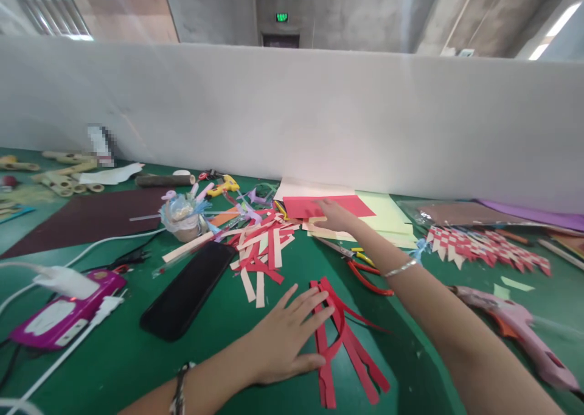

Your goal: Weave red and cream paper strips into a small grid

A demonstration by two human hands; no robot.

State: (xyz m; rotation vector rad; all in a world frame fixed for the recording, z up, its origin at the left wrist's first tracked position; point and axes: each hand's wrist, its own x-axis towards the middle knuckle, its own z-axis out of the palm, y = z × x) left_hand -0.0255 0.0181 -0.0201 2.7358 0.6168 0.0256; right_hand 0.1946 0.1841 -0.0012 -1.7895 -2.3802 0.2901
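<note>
Head view: a green sign (281,17) glows at twelve o'clock — its characters too blurred for us to read. Our left hand (288,337) lies palm down at six o'clock, fingers spread and released, touching the red paper strips (354,349) at its three o'clock on the bench (114,354). Our right hand (340,216), its arm stretching in from four o'clock, reaches over the red sheet (298,207) near centre — whether those fingers pinch it, we cannot tell.
</note>
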